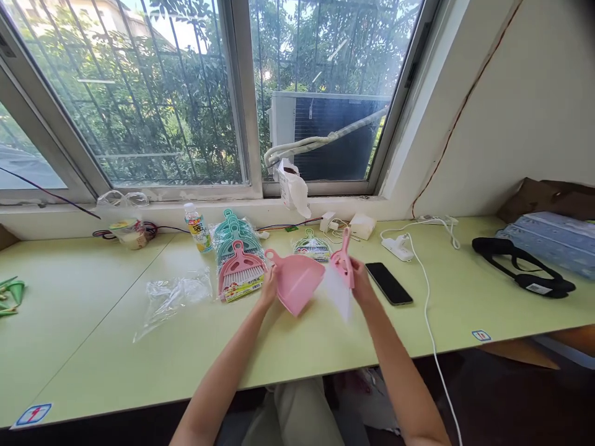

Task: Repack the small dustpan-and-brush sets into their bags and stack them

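A pink dustpan [300, 279] is gripped by my left hand [269, 286] at its left side, tilted above the table. My right hand [360, 282] holds a small pink hand brush [343, 263], handle up, its pale bristles hanging down and blurred. The two pieces are apart, side by side. Just left of my left hand lies a packaged pink dustpan-and-brush set [239, 272] with a yellow label. Behind it several teal sets [232, 232] are stacked in clear wrapping. Another green set [312, 246] lies behind, between my hands.
A black phone [389, 284] lies right of my right hand, near a white cable [425, 297] and power strip [398, 248]. Clear plastic bags [179, 294] lie at left. A drink bottle [198, 228] stands at the back. A black strapped device [523, 269] sits far right.
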### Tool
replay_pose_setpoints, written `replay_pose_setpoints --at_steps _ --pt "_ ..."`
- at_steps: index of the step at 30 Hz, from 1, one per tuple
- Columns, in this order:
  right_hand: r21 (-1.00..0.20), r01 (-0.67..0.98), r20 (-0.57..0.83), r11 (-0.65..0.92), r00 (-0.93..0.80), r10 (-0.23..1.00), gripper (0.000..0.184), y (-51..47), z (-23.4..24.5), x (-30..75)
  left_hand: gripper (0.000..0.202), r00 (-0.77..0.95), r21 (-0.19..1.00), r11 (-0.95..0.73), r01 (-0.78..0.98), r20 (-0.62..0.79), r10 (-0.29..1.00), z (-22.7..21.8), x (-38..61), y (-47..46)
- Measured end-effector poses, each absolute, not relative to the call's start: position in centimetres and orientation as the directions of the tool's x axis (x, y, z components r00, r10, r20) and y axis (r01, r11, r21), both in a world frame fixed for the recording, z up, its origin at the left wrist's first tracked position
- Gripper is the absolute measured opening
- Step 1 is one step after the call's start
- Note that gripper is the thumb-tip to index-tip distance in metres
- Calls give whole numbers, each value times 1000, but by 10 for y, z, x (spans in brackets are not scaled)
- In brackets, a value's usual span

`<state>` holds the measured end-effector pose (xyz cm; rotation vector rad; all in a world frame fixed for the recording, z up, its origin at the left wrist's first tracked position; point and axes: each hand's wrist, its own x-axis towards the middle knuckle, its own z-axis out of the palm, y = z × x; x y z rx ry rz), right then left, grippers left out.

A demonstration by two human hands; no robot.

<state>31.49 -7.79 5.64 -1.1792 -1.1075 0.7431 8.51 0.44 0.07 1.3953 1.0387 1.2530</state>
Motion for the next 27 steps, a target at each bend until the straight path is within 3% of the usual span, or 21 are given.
replay_pose_setpoints --at_steps 4,6,8,10,12,16,20,27 --pt "-911 407 201 71 286 937 44 -96 83 371 42 127 968 -233 94 221 967 1 72 13" --pt "-731 670 137 -130 331 934 36 -97 81 387 43 202 946 -262 193 223 954 -1 77 10" --pt "-463 828 93 -316 400 912 30 -94 71 394 43 259 906 -304 294 231 938 -6 84 5" --pt "-243 869 58 -431 457 888 30 -88 55 394 42 306 869 -340 359 234 923 -11 90 1" --pt "-122 867 17 -483 488 873 36 -83 40 392 39 345 851 -358 383 228 910 -15 92 -2" --pt "-63 859 -38 -507 506 862 42 -76 22 391 31 359 809 -417 415 275 892 -18 91 -2" --pt "-41 858 14 -513 514 858 44 -72 19 389 30 335 734 -453 506 316 887 -16 90 -5" --pt "-74 847 -33 -526 525 851 39 -72 20 391 35 417 540 -484 689 251 874 -10 86 -12"
